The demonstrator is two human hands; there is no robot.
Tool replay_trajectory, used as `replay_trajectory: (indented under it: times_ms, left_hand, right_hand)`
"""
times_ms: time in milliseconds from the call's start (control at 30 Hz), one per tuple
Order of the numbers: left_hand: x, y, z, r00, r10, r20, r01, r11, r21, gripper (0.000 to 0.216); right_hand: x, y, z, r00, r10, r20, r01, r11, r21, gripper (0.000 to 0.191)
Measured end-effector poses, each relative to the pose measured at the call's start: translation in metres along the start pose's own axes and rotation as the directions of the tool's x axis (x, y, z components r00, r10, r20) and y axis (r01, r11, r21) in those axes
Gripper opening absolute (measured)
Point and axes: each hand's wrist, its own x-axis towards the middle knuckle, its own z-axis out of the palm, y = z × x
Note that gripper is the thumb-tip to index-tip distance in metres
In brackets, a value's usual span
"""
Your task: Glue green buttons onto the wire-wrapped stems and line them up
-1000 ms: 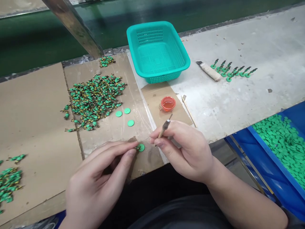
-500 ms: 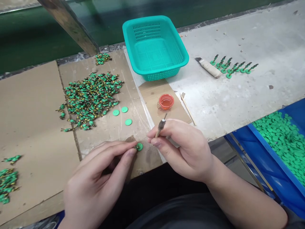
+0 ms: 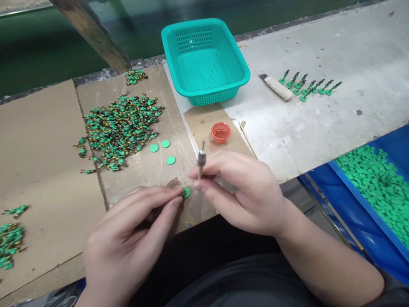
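Note:
Between the thumb and fingertips of my left hand (image 3: 128, 234) is a small painted figure, mostly covered by the fingers. A round green disc base (image 3: 187, 192) shows at its end, just past the fingertips. My right hand (image 3: 243, 192) pinches a thin wooden-handled tool (image 3: 201, 160) with a dark wrapped collar and a fine tip that points up and away. The right fingertips are close to the disc, a small gap apart. Loose green discs (image 3: 154, 148) lie beyond the left hand, beside a heap of small green, black and yellow figures (image 3: 123, 128).
A red cup of liquid (image 3: 220, 133) and a thin wooden stick (image 3: 248, 140) lie beyond my right hand. Behind stands a teal basket (image 3: 206, 94). To the right are a wrapped blade (image 3: 276, 88), several figures upright on discs (image 3: 303, 97) and a blue bin (image 3: 358, 204) of discs.
My right hand has moved left, nearer the disc, and the tool now stands more upright. My left hand keeps its pinch. The whole view has shifted slightly.

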Motion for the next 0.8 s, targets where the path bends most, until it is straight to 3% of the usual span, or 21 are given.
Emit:
replay_trajectory:
  times_ms: [167,400,700,800]
  left_hand:
    - [-0.003,-0.001,0.0,0.993,-0.118,-0.004,0.117,0.991,-0.058,0.018]
    - [-0.006,0.001,0.0,0.98,-0.201,-0.007,0.2,0.976,-0.091,0.015]
    - [-0.008,0.001,-0.001,0.981,-0.194,0.0,0.194,0.979,-0.056,0.018]
    - [-0.007,0.001,-0.002,0.983,-0.184,0.0,0.184,0.981,-0.064,0.018]
  right_hand:
    - [0.01,0.008,0.011,1.0,-0.009,0.018,0.007,0.998,0.067,0.005]
    - [0.012,0.011,0.015,0.993,0.083,0.089,-0.096,0.983,0.157,0.015]
    - [0.012,0.013,0.011,0.986,0.088,0.142,-0.108,0.984,0.142,0.011]
    - [0.012,0.016,0.011,0.989,0.037,0.144,-0.061,0.984,0.166,0.009]
